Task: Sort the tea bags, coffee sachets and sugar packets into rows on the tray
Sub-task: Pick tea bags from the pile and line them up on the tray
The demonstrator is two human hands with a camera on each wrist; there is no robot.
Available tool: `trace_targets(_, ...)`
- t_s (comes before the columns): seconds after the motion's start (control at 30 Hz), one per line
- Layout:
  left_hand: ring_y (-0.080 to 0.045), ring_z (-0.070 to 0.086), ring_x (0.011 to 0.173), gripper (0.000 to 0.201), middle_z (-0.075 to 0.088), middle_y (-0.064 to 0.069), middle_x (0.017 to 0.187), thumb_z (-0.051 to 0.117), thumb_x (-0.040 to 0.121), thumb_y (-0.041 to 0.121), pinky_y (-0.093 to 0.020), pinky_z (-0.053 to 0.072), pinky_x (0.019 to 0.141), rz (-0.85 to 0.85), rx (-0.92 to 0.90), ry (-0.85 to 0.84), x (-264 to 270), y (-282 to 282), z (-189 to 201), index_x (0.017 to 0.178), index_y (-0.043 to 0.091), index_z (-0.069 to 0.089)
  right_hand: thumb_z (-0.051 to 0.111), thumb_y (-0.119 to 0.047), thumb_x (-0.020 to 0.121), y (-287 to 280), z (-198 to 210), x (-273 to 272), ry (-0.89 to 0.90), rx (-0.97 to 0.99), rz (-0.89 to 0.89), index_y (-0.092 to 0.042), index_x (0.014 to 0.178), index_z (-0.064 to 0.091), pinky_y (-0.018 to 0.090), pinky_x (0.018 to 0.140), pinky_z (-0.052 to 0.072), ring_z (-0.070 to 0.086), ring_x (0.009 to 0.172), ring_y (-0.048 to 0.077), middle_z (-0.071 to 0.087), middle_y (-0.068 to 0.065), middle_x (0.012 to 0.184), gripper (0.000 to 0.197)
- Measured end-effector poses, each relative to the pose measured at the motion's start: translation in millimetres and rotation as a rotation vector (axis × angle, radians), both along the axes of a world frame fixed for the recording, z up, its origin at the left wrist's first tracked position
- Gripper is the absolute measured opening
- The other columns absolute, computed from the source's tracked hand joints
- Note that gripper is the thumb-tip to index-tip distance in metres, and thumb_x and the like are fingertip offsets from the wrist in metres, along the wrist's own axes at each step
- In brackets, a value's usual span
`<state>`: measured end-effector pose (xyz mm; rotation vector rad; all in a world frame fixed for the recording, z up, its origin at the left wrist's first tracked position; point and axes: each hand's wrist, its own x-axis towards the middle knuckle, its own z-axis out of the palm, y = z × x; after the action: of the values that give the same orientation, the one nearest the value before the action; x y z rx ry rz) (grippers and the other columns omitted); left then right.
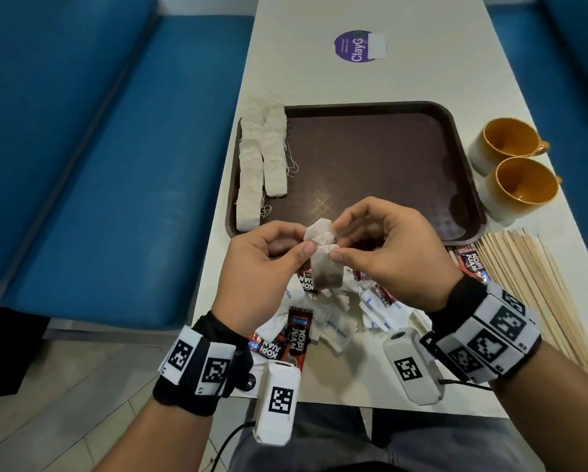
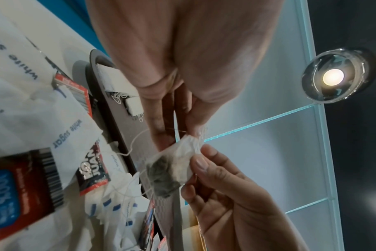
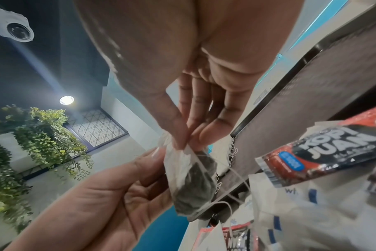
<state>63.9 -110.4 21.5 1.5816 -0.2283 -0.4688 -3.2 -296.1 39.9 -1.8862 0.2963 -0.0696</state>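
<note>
Seen from above at a pale table [image 1: 404, 80]: left hand [image 1: 262, 267] and right hand [image 1: 391, 253] raised together, each pinching the top of one tea bag [image 1: 324, 264] between thumb and fingertips, bag dangling over a mixed pile of coffee sachets [image 1: 297, 335] and sugar packets [image 1: 336, 330] at the near edge. Beyond, a brown tray [image 1: 370, 158], two rows of tea bags [image 1: 262, 158] along its left side. Right of the tray, two orange-lined mugs [image 1: 513, 165] and wooden stirrers [image 1: 530, 284].

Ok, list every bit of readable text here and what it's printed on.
"ClayGo": purple round sticker on the table; its small print is too small to read.
"KOPI JUAN": red and black coffee sachets.
"white sugar": white sugar packets.
"100%": blue badge on a coffee sachet; the rest is blurred.
</note>
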Motion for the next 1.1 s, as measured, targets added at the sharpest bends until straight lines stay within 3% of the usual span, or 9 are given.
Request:
trace_targets(0.1,-0.021,0.078,0.085,0.017,0.080,-0.007,0.088,0.075,0.087,-0.001,-0.029,0.061,0.077,-0.002,-0.033,-0.003,1.4,1.5,1.9,0.099,0.010,0.074,0.090,-0.007,0.074,1.5,-0.7,0.9,0.005,-0.001,-0.020,-0.022,0.092,0.070,0.026,0.073,0.059,0.074,0.078,0.012,0.076,0.001,0.080,0.030)
trace_targets(0.23,-0.021,0.078,0.084,0.019,0.080,-0.010,0.089,0.074,0.087,-0.005,-0.028,0.060,0.076,-0.008,-0.067,0.006,4.4,2.3,3.7,0.103,0.005,0.073,0.091,-0.010,0.073,3.3,-3.2,2.9,-0.004,-0.007,-0.053,-0.024,0.090,0.071,0.031,0.074,0.060,0.073,0.078,0.018,0.075,-0.001,0.087,0.030)
trace_targets(0.37,-0.019,0.077,0.083,0.020,0.080,-0.009,0.089,0.072,0.087,-0.006,-0.025,0.060,0.073,-0.038,-0.071,-0.010,7.5,3.7,5.0,0.105,0.004,0.072,0.092,-0.011,0.073,2.3,-3.4,5.8,0.009,0.022,-0.047,-0.026,0.100,0.073,0.034,0.076,0.061,0.073,0.079,0.021,0.077,-0.002,0.094,0.036)
trace_targets(0.43,-0.021,0.077,0.084,0.021,0.080,-0.010,0.090,0.072,0.088,-0.004,-0.028,0.060,0.074,-0.053,-0.064,-0.017,8.5,3.5,5.9,0.107,0.003,0.072,0.091,-0.008,0.073,1.3,-3.1,6.8,0.014,0.046,-0.030,-0.023,0.102,0.073,0.033,0.080,0.061,0.074,0.083,0.016,0.077,0.003,0.088,0.038)
trace_targets(0.63,-0.028,0.077,0.091,0.033,0.080,-0.010,0.094,0.083,0.081,0.007,-0.052,0.061,0.088,-0.079,0.037,-0.014,13.4,3.7,2.7,0.111,0.011,0.070,0.091,-0.007,0.073,0.3,-3.7,9.9,-0.006,0.039,-0.018,-0.022,0.100,0.074,0.039,0.085,0.062,0.075,0.085,0.015,0.078,0.003,0.088,0.035)
trace_targets(0.83,-0.022,0.078,0.083,0.026,0.080,-0.003,0.085,0.084,0.080,0.009,-0.045,0.062,0.083,-0.007,0.089,-0.107,20.9,7.7,0.3,0.101,0.018,0.073,0.086,-0.020,0.083,2.8,-3.8,27.0,0.068,-0.028,0.057,-0.020,0.092,0.080,0.039,0.085,0.062,0.075,0.085,0.012,0.079,-0.005,0.087,0.012)
trace_targets(0.9,-0.020,0.077,0.082,0.024,0.080,-0.001,0.084,0.084,0.081,0.009,-0.039,0.063,0.079,0.023,0.086,-0.139,25.6,9.5,0.7,0.099,0.021,0.072,0.085,-0.025,0.084,4.3,-1.1,39.8,0.079,-0.111,0.085,-0.021,0.088,0.080,0.033,0.082,0.061,0.074,0.082,0.007,0.078,-0.007,0.083,0.007)
trace_targets(1.0,-0.018,0.076,0.084,0.019,0.079,0.000,0.087,0.082,0.085,0.015,-0.036,0.062,0.077,0.097,0.082,-0.193,37.4,14.5,-2.8,0.098,0.023,0.072,0.084,-0.028,0.085,8.2,8.8,63.1,0.064,-0.248,0.117,-0.024,0.082,0.078,0.014,0.071,0.053,0.069,0.074,0.000,0.075,-0.011,0.077,0.007)
trace_targets(1.1,-0.015,0.074,0.089,0.015,0.077,0.005,0.094,0.079,0.088,0.019,-0.036,0.061,0.082,0.162,0.153,-0.261,53.9,24.7,-12.7,0.097,0.027,0.071,0.085,-0.030,0.083,5.3,9.3,91.3,0.076,-0.249,0.081,-0.024,0.078,0.076,0.014,0.070,0.052,0.068,0.071,0.002,0.074,-0.008,0.074,0.011)
